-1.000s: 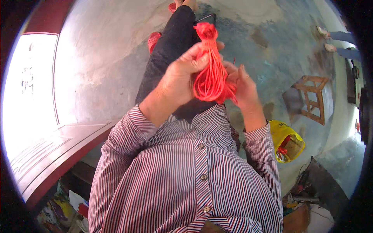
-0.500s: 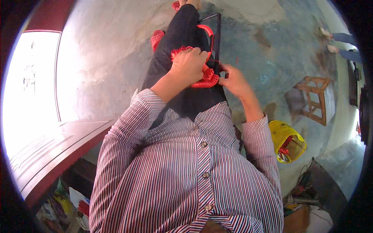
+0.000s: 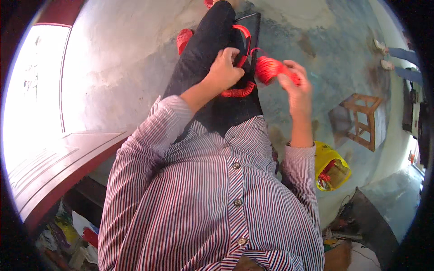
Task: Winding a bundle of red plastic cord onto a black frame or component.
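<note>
My right hand (image 3: 296, 86) is closed round one end of a bundle of red cord (image 3: 269, 70), held out to the right of my lap. A strand of that cord loops up from the bundle toward a curved frame wound with red cord (image 3: 239, 92), which lies over my dark trousers. My left hand (image 3: 226, 67) has its fingers bent and pinched at the inner side of this cord-wound frame, partly hiding it. A thin black bar frame (image 3: 257, 38) stands just beyond, along my thigh.
On the right a yellow bag (image 3: 332, 167) holds red things, and a wooden stool (image 3: 364, 119) stands beyond it. Another person's legs (image 3: 400, 63) show at the far right. A brown panelled wooden surface (image 3: 63, 162) lies at my left, with clutter (image 3: 68, 235) below.
The red cord bundle has moved from under my left hand out to the right, now in my right hand. My left hand stays at the wound frame.
</note>
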Motion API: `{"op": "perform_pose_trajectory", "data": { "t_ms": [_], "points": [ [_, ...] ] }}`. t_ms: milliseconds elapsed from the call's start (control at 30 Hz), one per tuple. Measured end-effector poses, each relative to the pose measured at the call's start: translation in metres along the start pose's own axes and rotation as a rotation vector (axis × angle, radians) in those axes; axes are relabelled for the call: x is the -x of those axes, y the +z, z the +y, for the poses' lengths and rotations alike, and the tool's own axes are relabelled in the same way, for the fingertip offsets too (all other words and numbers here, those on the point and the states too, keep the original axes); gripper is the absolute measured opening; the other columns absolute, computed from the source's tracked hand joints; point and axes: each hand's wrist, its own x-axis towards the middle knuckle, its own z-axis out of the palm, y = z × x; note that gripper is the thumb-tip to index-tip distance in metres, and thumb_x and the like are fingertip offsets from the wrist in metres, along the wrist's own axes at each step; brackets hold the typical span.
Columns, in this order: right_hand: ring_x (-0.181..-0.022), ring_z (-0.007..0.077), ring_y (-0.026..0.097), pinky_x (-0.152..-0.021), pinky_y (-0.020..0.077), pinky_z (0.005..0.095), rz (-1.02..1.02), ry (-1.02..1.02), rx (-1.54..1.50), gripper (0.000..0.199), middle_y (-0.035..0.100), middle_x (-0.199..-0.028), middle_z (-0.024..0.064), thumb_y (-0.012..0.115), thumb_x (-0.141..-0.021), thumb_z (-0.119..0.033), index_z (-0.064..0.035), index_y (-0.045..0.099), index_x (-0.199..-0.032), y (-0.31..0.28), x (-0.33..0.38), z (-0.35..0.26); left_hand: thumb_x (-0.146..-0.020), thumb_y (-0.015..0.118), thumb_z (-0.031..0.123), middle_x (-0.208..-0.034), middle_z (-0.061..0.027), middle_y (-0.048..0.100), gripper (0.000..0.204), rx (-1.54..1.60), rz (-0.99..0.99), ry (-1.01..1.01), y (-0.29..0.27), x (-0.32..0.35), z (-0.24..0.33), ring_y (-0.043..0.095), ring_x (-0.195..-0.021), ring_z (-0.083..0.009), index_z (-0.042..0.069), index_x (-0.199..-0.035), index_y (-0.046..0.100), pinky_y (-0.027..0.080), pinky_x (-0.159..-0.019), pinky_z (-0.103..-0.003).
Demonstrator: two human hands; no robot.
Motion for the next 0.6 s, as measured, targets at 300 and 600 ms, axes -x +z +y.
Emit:
{"op": "perform_pose_trajectory", "data": {
  "t_ms": [300, 600],
  "points": [
    [-0.108, 0.0297, 0.05, -0.097, 0.0408, 0.0441, -0.078, 0.561, -1.58, 0.044, 0.056, -0.11, 0.0153, 0.068, -0.077, -0.037, -0.0047, 0.054, -0.104, -0.045, 0.073, -0.117, -0.07, 0.057, 0.004, -0.1, -0.0058, 0.046, 0.062, 0.443, -0.206, -0.358, 0.023, 0.002, -0.008, 0.047, -0.096, -0.02, -0.002, -0.129, 0.037, 0.038, -0.091, -0.031],
    [-0.062, 0.0223, 0.054, -0.057, 0.0441, 0.0376, -0.668, -0.421, -1.003, 0.036, 0.056, -0.078, 0.0093, 0.076, -0.075, -0.019, -0.0094, 0.045, -0.09, -0.06, 0.074, -0.144, -0.071, 0.056, 0.01, -0.102, -0.0061, 0.045, 0.063, 0.494, -0.238, -0.364, 0.026, 0.003, -0.01, 0.044, -0.1, -0.0198, -0.002, -0.13, 0.037, 0.031, -0.096, -0.033]
  ]
}}
